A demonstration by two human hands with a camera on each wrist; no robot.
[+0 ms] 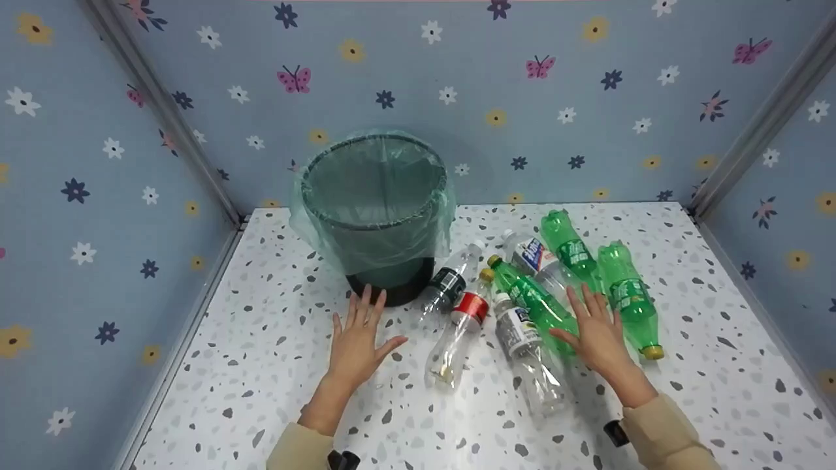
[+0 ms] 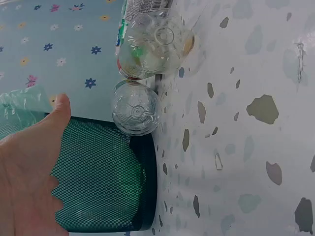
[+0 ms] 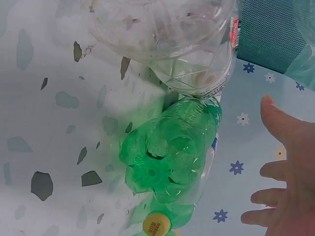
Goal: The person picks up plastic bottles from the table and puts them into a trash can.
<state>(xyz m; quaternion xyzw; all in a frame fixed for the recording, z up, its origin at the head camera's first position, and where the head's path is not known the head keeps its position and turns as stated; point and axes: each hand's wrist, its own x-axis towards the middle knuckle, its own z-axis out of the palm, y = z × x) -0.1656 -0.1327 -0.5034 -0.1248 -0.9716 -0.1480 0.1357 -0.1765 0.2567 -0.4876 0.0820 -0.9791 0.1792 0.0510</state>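
My left hand (image 1: 354,346), its fingers spread, hovers in front of the mesh trash bin (image 1: 392,287) and holds nothing. On the right, my right hand (image 1: 597,336) is also spread, over the green plastic bottles. One green bottle (image 1: 532,297) lies to its left and another, with a yellow cap (image 1: 632,303), to its right; a third green bottle (image 1: 567,245) is behind. Between the hands lie a clear bottle with a red label (image 1: 471,308), one with a black label (image 1: 449,283) and one with a pale label (image 1: 519,329). Another clear bottle (image 1: 532,253) has a blue, white and red label.
A thin green plastic bag (image 1: 375,245) lines the bin and folds over its rim. The speckled white table (image 1: 261,339) meets flower-patterned panels (image 1: 483,98) at the back and both sides, with metal strips (image 1: 166,117) at the corners.
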